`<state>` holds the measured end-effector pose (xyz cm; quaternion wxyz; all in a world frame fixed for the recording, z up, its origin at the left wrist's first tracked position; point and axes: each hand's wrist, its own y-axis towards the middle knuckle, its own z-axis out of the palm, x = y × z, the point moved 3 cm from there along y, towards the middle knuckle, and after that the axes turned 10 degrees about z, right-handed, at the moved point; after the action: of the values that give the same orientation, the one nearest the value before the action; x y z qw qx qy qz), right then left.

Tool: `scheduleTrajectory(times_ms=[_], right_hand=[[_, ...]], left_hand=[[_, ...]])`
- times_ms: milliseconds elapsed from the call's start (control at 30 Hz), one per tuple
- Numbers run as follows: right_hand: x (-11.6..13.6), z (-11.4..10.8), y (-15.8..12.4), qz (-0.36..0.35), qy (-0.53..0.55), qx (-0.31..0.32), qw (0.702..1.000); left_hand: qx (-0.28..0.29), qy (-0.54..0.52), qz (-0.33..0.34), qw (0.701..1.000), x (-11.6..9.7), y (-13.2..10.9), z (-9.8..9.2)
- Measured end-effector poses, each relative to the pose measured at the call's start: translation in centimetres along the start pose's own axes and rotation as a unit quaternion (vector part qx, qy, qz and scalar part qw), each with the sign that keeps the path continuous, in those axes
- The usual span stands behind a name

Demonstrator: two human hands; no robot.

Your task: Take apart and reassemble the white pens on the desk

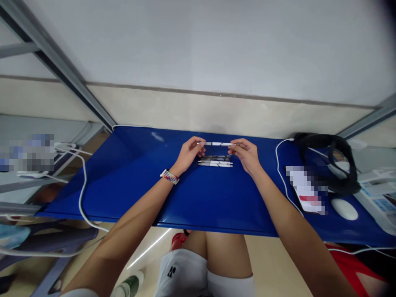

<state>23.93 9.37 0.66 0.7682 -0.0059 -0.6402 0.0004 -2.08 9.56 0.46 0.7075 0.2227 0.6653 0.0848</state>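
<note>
A white pen (218,144) with dark marks lies crosswise between my two hands, at the far part of the blue table. My left hand (190,152) pinches its left end, where a thin tip shows. The right end is between the fingers of my right hand (246,152). Just nearer to me, several pens lie side by side on the table, parallel to the held one. Those at the back are dark pens (215,158), and in front of them are white pens (216,163). Whether the held pen touches the table I cannot tell.
The blue table (213,198) ends at the wall behind. To the right are a black headset with a strap (340,165), a phone (305,189), a white mouse (345,209) and a white cable (280,173). Another white cable (82,189) hangs over the left edge.
</note>
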Motion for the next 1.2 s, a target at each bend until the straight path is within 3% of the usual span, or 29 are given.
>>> scheduleTrajectory(times_ms=[167,367,500,700,900,1100,1200], right_hand=[[-0.2,0.02,0.03,0.002,0.005,0.004,1.0],[-0.37,0.14,-0.02,0.007,0.004,0.009,1.0],[-0.39,0.13,-0.01,0.005,0.005,0.006,1.0],[-0.02,0.29,-0.17,-0.004,0.007,0.001,1.0],[0.13,0.22,-0.15,0.0,0.014,-0.006,1.0],[0.07,0.29,-0.16,-0.003,0.018,0.002,1.0],[0.04,0.27,-0.15,-0.004,0.024,0.001,1.0]], left_hand=[[-0.009,0.036,0.051,0.998,-0.24,0.15,-0.24],[-0.002,0.026,0.014,1.0,-0.14,0.16,-0.32],[-0.014,0.064,0.054,0.996,-0.63,0.16,-0.38],[-0.023,0.039,-0.006,0.999,0.19,0.16,-0.59],[-0.007,0.092,0.09,0.992,-0.02,0.24,-0.72],[-0.003,0.073,0.044,0.996,-0.38,0.1,-0.42],[0.016,0.1,0.082,0.991,-0.62,0.09,-0.34]])
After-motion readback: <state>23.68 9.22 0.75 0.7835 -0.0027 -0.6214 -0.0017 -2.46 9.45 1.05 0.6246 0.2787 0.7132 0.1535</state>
